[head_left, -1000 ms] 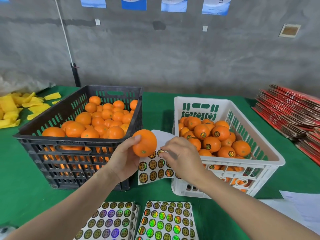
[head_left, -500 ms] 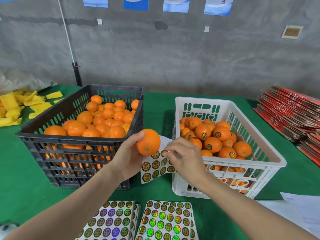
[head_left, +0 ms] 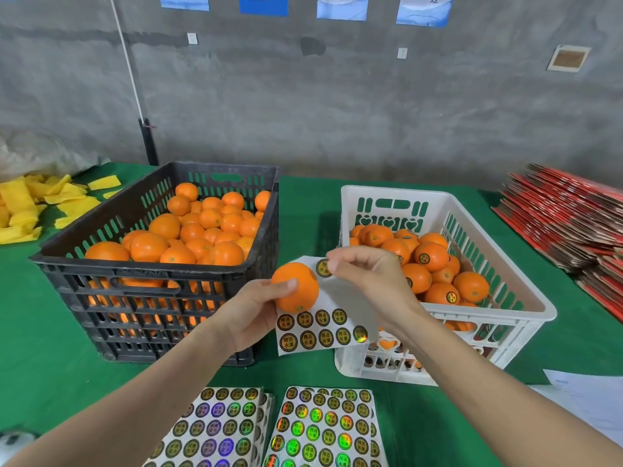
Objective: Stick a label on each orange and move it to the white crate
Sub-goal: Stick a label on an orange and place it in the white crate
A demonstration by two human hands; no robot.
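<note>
My left hand [head_left: 251, 315] grips an orange [head_left: 296, 286] and a partly used label sheet [head_left: 332, 326] together, between the two crates. My right hand [head_left: 365, 278] pinches a single round label [head_left: 322, 267] just right of the orange's top, lifted off the sheet. The black crate [head_left: 161, 288] on the left holds several unlabelled oranges [head_left: 199, 237]. The white crate [head_left: 526, 318] on the right holds several oranges with labels [head_left: 431, 261].
Two stacks of holographic label sheets [head_left: 323, 429] lie at the near edge of the green table [head_left: 37, 348]. Yellow foam pieces [head_left: 30, 207] lie at the far left, flat red cartons [head_left: 566, 217] at the right, white papers [head_left: 593, 399] near right. A grey wall stands behind.
My right hand has peeled a label off the sheet and lifted it beside the orange's top. My left hand holds the orange and sheet in about the same place.
</note>
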